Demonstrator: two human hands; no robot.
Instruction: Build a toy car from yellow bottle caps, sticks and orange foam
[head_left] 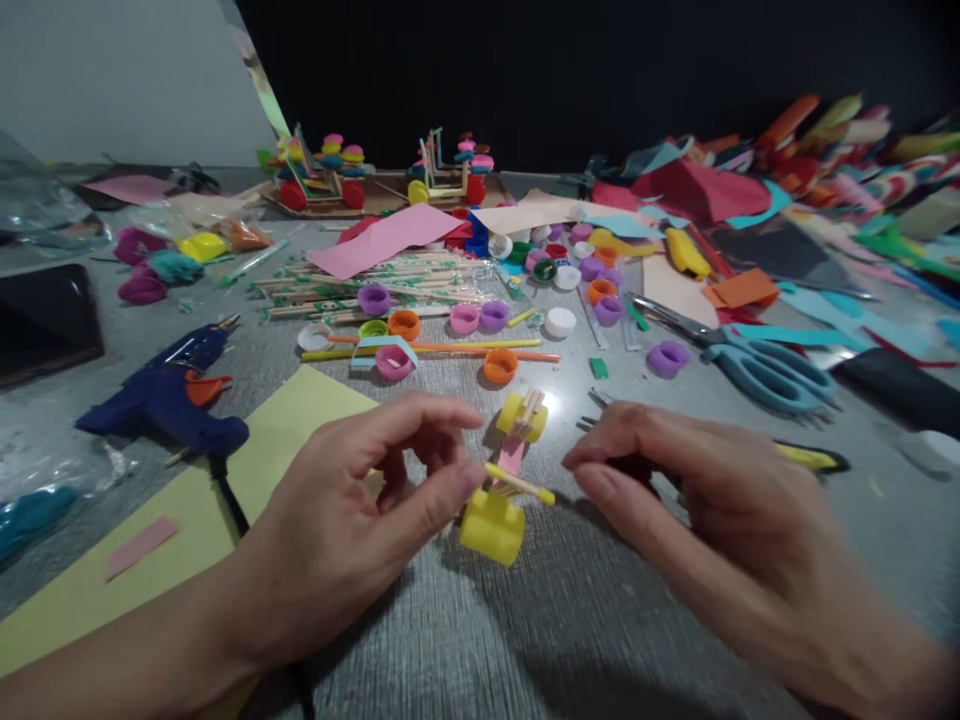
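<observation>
A small model vehicle (511,460) stands on the grey table between my hands. It has yellow bottle-cap wheels (492,527), short wooden sticks, a pink strip in the middle and a yellow-tipped crossbar. My left hand (360,490) is at its left side with thumb and index finger apart. The thumb tip meets or nearly meets the crossbar's left end; I cannot tell which. My right hand (697,530) hovers to the right of the vehicle, apart from it. Its thumb and index tips are together, and nothing shows between them. The other right fingers are mostly hidden.
A blue glue gun (169,400) with its cord and yellow paper (300,400) lie at left. Scissors (772,365) and a yellow-and-black cutter (814,457) lie at right. Bottle caps (500,366), straws and wrapped sticks (315,290) spread ahead. Two finished-looking models (322,175) stand behind.
</observation>
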